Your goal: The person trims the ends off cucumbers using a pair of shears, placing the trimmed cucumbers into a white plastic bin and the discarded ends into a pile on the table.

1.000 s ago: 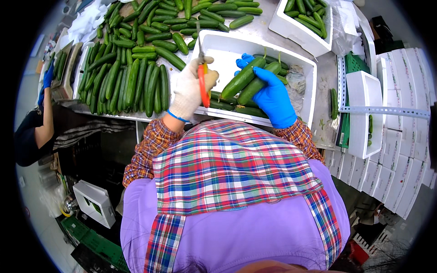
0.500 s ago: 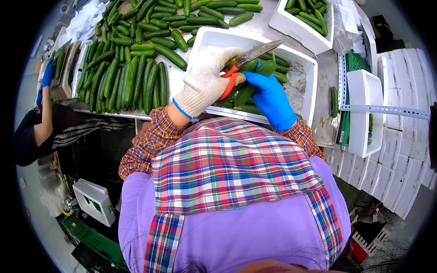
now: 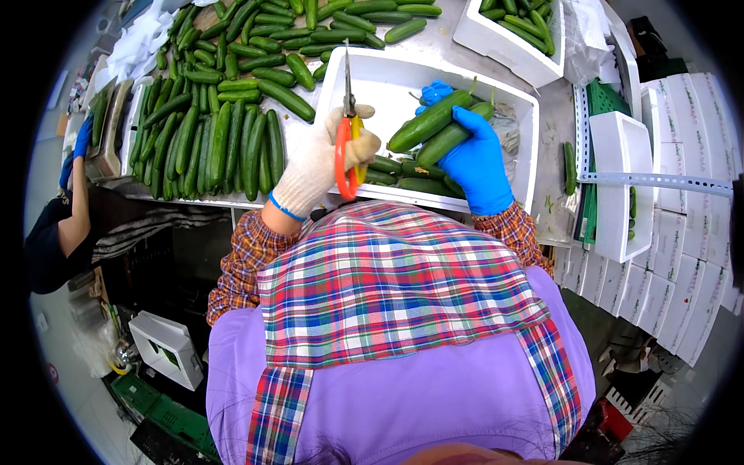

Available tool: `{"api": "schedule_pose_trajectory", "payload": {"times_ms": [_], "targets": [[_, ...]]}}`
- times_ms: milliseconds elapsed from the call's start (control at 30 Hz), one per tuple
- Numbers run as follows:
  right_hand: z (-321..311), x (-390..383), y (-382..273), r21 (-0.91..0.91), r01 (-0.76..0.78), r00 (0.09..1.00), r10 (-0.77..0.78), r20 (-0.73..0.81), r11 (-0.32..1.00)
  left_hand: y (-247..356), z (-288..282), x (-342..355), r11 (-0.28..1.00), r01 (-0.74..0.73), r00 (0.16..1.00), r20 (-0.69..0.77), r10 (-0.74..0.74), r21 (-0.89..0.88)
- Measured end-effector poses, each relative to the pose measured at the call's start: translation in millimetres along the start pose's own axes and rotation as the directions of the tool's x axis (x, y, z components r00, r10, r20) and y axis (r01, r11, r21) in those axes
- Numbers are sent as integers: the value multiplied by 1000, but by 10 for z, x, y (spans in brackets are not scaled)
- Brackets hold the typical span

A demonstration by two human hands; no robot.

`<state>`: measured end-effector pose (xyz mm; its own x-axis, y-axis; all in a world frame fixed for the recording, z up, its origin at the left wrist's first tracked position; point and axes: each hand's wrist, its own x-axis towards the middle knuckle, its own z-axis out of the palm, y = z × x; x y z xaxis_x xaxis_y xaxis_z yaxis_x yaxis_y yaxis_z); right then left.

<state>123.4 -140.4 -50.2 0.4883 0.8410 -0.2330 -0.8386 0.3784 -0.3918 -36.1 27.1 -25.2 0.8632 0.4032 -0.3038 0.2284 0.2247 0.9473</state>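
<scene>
My left hand (image 3: pixel 306 167), in a white knit glove, grips a pair of scissors (image 3: pixel 341 159) with orange and yellow handles. Their blades point away from me over the left side of a white foam box (image 3: pixel 380 93). My right hand (image 3: pixel 484 174), in a blue glove, is wrapped round two green cucumbers (image 3: pixel 430 125) lying side by side, stem ends tilted to the far right. Part of the blue glove shows beyond them. Under my hands, several more cucumbers (image 3: pixel 422 186) lie in the near part of the box.
A large pile of cucumbers (image 3: pixel 225 139) covers the table at left. Another foam box (image 3: pixel 508 46) of cucumbers stands far right, and a single cucumber (image 3: pixel 570 168) lies beside a perforated metal strip (image 3: pixel 659 180). At far left a co-worker's blue-gloved hand (image 3: pixel 83 137) touches a cucumber.
My left hand has drawn the scissors leftward, away from the cucumbers, and their blades swung from pointing right to pointing away. My right hand has shifted slightly right, bringing two cucumbers into clear view.
</scene>
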Motion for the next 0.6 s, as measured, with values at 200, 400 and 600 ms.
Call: {"api": "schedule_pose_trajectory", "payload": {"times_ms": [200,400,600], "targets": [[66,-1,80,-17,63,998,-63,-29,998,47,147,-104,968,-173,985,6,175,181],[64,-16,127,1,62,998,-62,-24,998,-56,138,-24,979,-191,981,-23,193,75],[-138,182,96,473,-140,986,79,146,870,-78,76,12,975,-17,999,-36,10,-222]]}}
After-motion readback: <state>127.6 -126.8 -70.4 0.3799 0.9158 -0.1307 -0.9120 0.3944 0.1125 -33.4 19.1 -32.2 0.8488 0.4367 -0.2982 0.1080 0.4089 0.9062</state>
